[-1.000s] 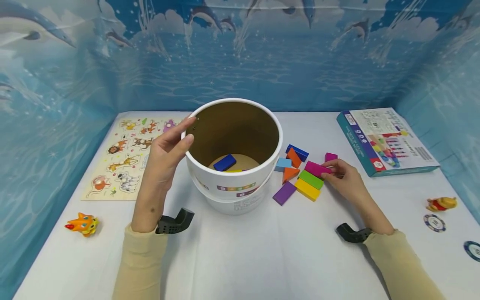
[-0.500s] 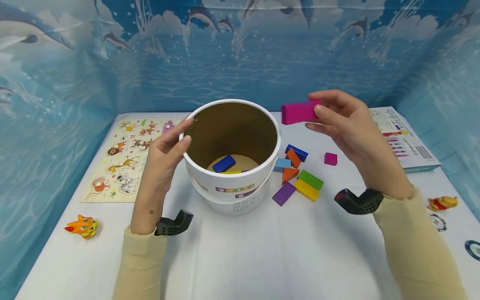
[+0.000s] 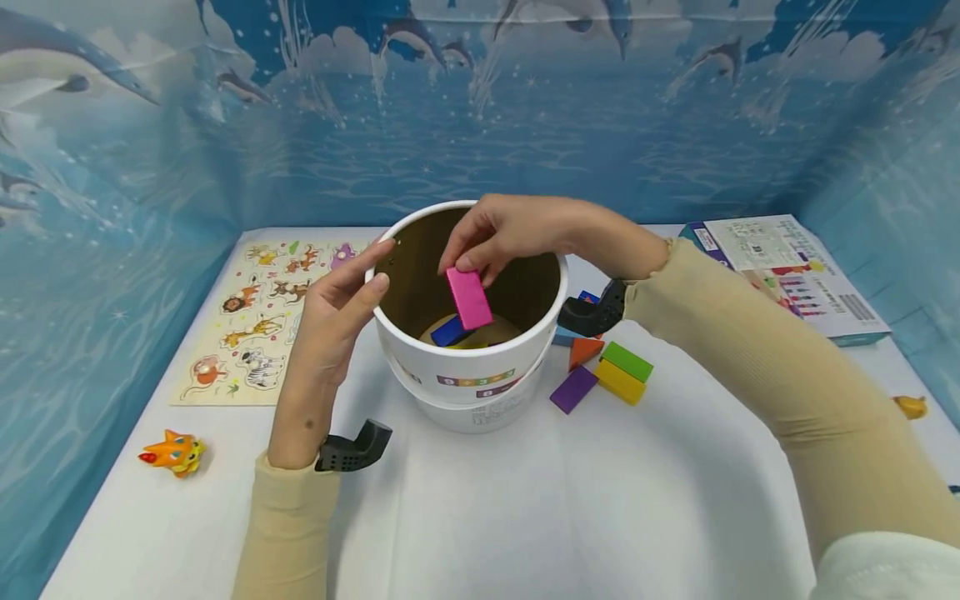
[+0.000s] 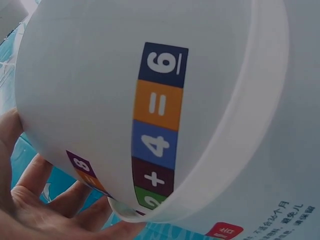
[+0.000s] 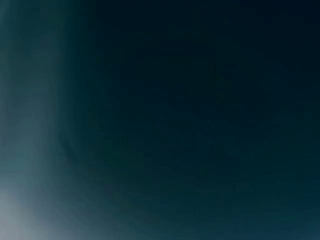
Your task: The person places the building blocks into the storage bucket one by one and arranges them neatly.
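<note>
The right hand (image 3: 517,229) reaches over the bucket's (image 3: 405,358) rim from two o'clock, thumb and fingers pinching the pink block (image 3: 469,298), which slants inside the mouth, lower end towards five. A blue block (image 3: 448,332) lies at the bottom; whether the two touch, I cannot tell. The left hand (image 3: 333,312) rests spread against the bucket at nine, thumb and forefinger tips at the rim. On the table (image 3: 480,517), purple (image 3: 573,390), yellow (image 3: 621,382) and green (image 3: 627,362) blocks lie between three and four, the animal board (image 3: 247,333) at nine, a fox toy (image 3: 176,452) at eight.
</note>
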Demonstrator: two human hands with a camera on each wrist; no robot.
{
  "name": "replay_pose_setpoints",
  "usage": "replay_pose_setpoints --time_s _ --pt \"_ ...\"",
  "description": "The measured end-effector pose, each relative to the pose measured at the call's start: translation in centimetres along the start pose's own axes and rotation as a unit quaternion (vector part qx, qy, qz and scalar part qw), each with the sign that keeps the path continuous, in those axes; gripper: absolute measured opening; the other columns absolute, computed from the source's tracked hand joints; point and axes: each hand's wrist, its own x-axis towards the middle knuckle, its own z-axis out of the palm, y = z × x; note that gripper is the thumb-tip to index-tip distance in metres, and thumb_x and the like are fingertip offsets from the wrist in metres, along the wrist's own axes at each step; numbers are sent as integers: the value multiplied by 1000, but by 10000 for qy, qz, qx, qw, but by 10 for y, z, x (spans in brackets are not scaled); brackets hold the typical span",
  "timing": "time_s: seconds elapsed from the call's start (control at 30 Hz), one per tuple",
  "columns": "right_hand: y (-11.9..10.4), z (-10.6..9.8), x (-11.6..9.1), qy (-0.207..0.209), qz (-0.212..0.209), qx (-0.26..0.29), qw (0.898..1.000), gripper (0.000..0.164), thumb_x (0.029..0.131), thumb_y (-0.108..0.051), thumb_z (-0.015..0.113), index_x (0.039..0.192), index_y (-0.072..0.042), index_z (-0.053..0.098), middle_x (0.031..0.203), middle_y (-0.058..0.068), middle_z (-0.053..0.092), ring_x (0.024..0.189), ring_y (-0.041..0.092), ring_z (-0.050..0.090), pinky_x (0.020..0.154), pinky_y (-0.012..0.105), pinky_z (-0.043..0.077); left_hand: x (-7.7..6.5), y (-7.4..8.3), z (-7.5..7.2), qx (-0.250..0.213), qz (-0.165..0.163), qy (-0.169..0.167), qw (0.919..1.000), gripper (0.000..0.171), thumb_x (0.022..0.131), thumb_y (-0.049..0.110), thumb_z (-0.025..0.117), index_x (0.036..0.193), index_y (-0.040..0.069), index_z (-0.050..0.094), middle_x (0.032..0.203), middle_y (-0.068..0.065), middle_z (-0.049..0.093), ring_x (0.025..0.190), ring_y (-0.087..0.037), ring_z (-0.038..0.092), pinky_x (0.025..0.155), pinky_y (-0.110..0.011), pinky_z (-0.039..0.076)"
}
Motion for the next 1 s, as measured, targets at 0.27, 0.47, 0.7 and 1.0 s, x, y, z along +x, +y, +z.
replay_pose_setpoints --time_s 0.27,0.47,0.7,1.0 --pt "3 11 2 -1258 27 -637 9900 27 88 -5 53 114 -3 58 102 10 63 86 23 61 75 35 51 -1 1 0 26 8 -42 10000 35 84 7 57 119 8 57 133 -9 43 127 -21 33 98 -48 31" --pt "2 12 0 -782 -30 -77 9969 28 91 -4 47 117 -2 54 99 18 62 88 27 62 78 38 50 -1 1 0 16 -42 -8 10000 34 85 7 57 119 8 57 134 -9 43 126 -21 34 98 -48 32" --pt "11 3 -32 786 -1496 541 9841 27 90 -9 49 114 3 56 104 16 61 93 27 61 80 37 49 -1 0 0 -20 -3 20 10000 34 85 8 58 119 8 57 133 -9 44 126 -19 34 98 -49 31" --pt "112 -4 -102 3829 -699 2941 8729 38 83 -13 61 118 -3 54 109 8 60 99 17 59 86 26 44 -1 1 0 75 -41 11 10000 36 84 8 58 120 7 56 133 -9 43 127 -19 32 97 -46 33"
